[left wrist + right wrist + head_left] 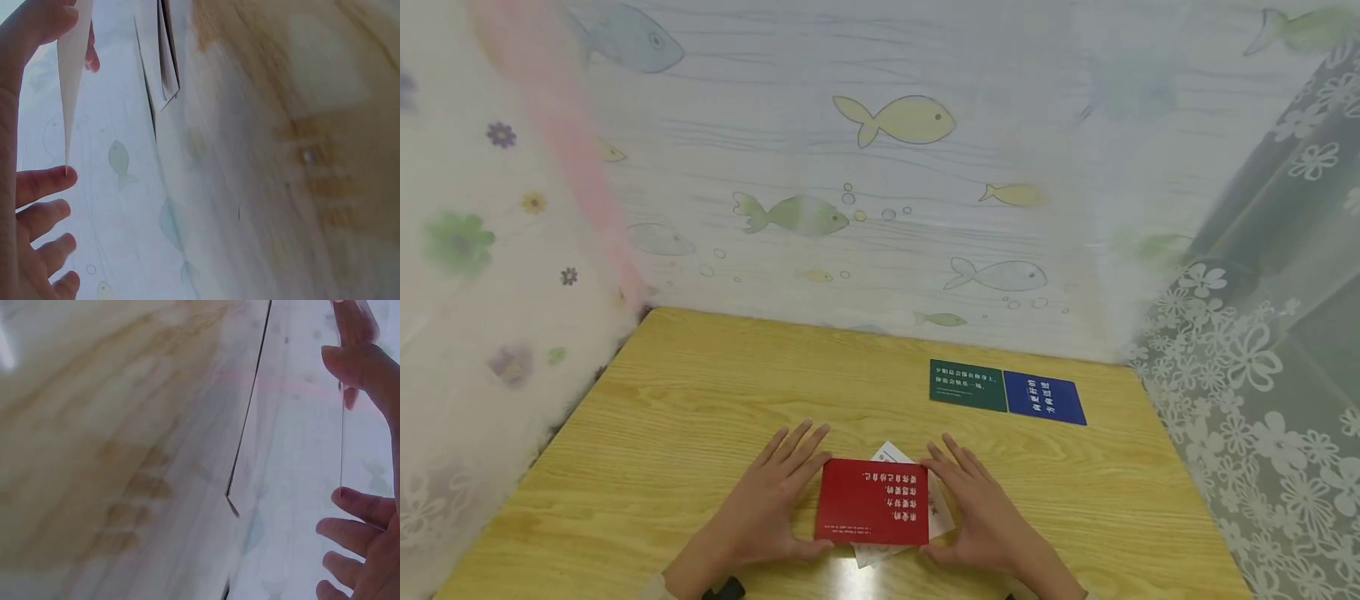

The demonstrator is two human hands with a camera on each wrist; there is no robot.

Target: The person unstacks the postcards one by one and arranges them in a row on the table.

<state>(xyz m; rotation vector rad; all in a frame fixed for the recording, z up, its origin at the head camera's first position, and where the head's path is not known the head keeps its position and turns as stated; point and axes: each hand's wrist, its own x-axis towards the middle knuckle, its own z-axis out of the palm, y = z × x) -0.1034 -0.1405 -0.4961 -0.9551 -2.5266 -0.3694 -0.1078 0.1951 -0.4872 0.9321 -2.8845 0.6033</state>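
Note:
A red card (872, 502) with white print is held level above the table between my two hands. My left hand (767, 496) holds its left side, index fingertip at the far corner and thumb at the near one. My right hand (981, 508) grips the right side the same way. In the left wrist view the card (74, 81) appears nearly edge-on, between the thumb and index finger (47, 184). The right wrist view shows its thin edge against the right index finger (362, 503). Beneath it, partly hidden, lie pale printed cards (938, 517), fanned at angles.
A green card (967, 386) and a blue card (1045, 397) lie side by side at the back right of the wooden table (715, 375). Fish-patterned curtain (790, 275) hangs behind the table, and flowered lace (1247, 450) along the right.

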